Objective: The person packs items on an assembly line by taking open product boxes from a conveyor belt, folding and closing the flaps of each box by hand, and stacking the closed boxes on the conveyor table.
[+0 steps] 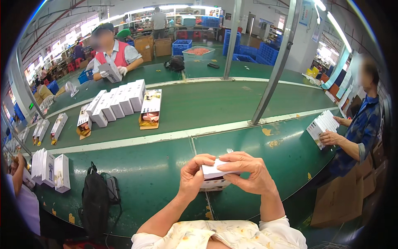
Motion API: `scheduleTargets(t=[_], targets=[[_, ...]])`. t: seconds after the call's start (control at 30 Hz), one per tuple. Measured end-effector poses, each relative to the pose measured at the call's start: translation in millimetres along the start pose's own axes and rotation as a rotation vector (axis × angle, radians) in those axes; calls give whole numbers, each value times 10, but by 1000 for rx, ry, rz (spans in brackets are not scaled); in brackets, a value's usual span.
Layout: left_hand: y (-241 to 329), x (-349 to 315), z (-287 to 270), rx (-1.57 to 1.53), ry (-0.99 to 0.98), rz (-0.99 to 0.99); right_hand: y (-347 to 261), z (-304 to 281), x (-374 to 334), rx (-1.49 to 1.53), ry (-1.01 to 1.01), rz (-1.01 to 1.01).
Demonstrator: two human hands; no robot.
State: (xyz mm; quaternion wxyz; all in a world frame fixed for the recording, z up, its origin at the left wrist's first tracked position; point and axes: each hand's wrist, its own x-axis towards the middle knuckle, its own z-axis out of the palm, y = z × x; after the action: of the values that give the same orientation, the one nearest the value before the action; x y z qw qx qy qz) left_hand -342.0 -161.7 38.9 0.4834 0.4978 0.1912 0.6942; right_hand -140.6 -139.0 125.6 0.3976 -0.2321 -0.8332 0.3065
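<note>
A white cardboard box (212, 185) with a printed side stands at the near edge of the green bench, in front of my body. My left hand (192, 176) closes on its left side, thumb and fingers at the top corner. From the right, my right hand (253, 173) grips the same box, fingers lying across the white top flap (212, 169) and thumb below it. The flap is partly covered by my fingers, and the box's inside is mostly hidden.
A green conveyor belt (199, 99) runs beyond the bench, carrying a row of white boxes (120, 99) and an open box (150, 108). A black backpack (94, 201) lies to my left. Metal posts (275, 62) rise beyond. Co-workers handle boxes across the belt and on both sides.
</note>
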Motion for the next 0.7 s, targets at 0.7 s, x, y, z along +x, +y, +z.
scheduleTargets(t=[0.7], targets=[[492, -392, -715, 555, -48, 500, -426, 1058, 153, -240, -94, -60]])
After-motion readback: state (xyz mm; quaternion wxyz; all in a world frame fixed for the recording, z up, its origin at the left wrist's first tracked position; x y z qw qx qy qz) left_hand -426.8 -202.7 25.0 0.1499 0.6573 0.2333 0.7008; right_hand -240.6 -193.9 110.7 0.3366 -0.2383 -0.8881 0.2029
